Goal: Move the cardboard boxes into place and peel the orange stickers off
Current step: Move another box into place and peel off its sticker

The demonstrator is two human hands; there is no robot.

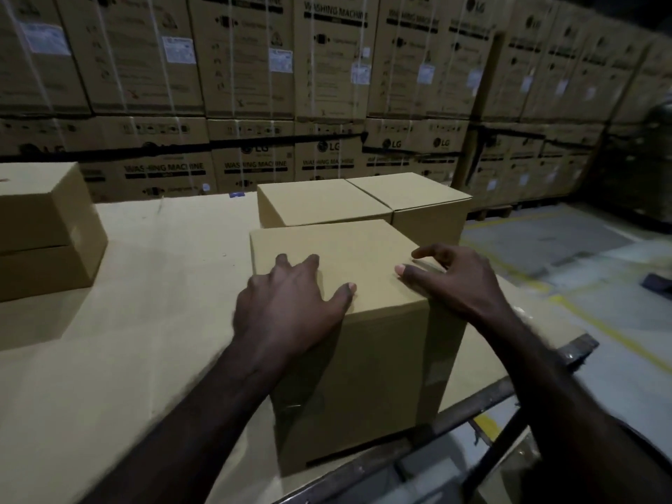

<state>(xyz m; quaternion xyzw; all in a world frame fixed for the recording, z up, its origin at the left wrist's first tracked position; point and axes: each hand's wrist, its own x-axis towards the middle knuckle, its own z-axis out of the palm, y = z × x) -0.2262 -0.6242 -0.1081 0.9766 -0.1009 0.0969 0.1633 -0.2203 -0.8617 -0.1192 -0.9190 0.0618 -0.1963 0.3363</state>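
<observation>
- two stacked boxes (pixel 47 231) sit at the far left of the cardboard-covered table (pixel 145 321), cut off by the frame's left edge; a bare stretch of table lies between them and the near box.
- the left hand (pixel 291 300) lies palm down on the top left part of the near cardboard box (pixel 363 340), fingers spread and flat, thumb pointing toward the middle; it presses on the top and grips nothing.
- the near cardboard box stands close to the table's front edge, where a dark metal rail (pixel 472 398) runs; its far side sits just in front of two more boxes (pixel 363 201), set side by side and touching each other.
- the right hand (pixel 451 278) rests on the box's top right edge, fingers loosely spread and slightly curled, open, not closed round anything.
- right of the table the floor (pixel 582 256) is open, with yellow lines.
- stacked washing machine cartons (pixel 327 85) fill the background.
- no orange sticker can be made out; the light is dim and the cartons' labels are blurred.
</observation>
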